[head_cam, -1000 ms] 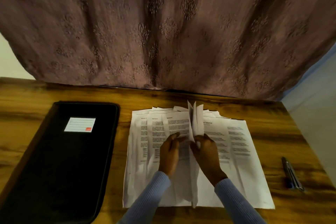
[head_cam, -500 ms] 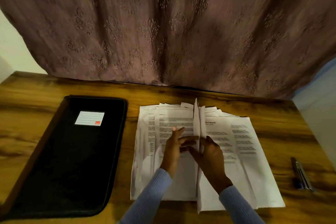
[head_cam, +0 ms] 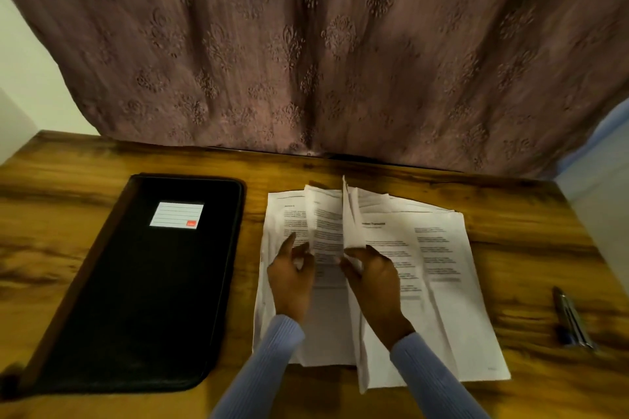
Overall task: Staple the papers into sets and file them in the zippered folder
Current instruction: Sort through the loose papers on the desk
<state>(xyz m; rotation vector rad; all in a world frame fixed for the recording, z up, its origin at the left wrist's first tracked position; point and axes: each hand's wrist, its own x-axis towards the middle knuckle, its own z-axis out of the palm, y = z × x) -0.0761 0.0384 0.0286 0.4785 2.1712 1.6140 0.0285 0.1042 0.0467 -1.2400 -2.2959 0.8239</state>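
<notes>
A loose spread of printed white papers (head_cam: 439, 269) lies on the wooden table (head_cam: 68, 214), fanned out from left to right. My right hand (head_cam: 372, 277) pinches a few sheets and holds them upright on edge in the middle of the spread. My left hand (head_cam: 289, 277) pinches the edge of another lifted sheet just left of them. The black zippered folder (head_cam: 143, 286) lies shut to the left of the papers, with a white label at its top. A small metal stapler (head_cam: 571, 320) rests near the table's right edge.
A brownish patterned curtain (head_cam: 323, 51) hangs behind the table's far edge. A pale wall shows at the left and a bluish one at the right. Bare wood lies between the folder and the papers.
My left hand has gone from lying flat on the left sheets to pinching a lifted sheet. My right hand keeps its sheets upright. The view has shifted a little.
</notes>
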